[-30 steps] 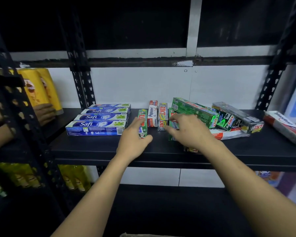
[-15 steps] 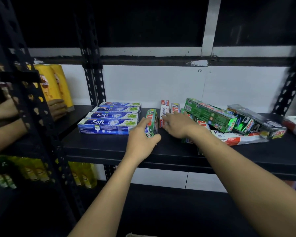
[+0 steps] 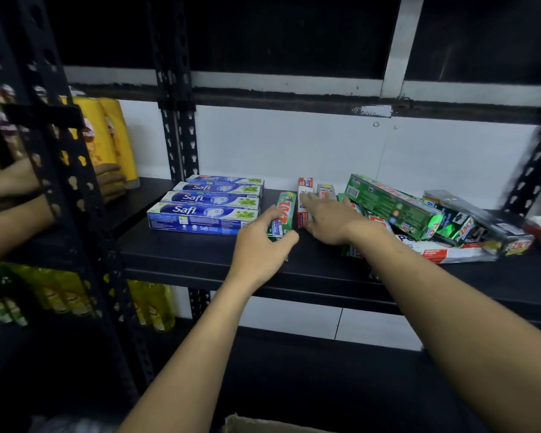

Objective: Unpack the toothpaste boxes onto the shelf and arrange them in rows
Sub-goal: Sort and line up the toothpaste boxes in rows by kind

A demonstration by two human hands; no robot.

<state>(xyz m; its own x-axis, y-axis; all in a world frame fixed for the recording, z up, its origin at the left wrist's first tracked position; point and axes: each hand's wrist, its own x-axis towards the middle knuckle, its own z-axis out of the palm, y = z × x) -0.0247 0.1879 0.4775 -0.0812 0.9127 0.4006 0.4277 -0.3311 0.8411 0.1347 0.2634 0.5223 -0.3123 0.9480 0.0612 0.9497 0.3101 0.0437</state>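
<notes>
Lying lengthwise on the black shelf [image 3: 185, 254], a green toothpaste box [image 3: 284, 210] is gripped at its near end by the left hand [image 3: 263, 242], with the thumb on one side and the fingers on the other. The right hand [image 3: 328, 220] is laid flat, fingers straight, on a white-and-red toothpaste box [image 3: 304, 190] just beside the green one. Four blue Safi boxes [image 3: 203, 204] are ranged in a row just left of the left hand. Right of the right hand, a loose heap of green and dark boxes [image 3: 394, 204] is piled.
</notes>
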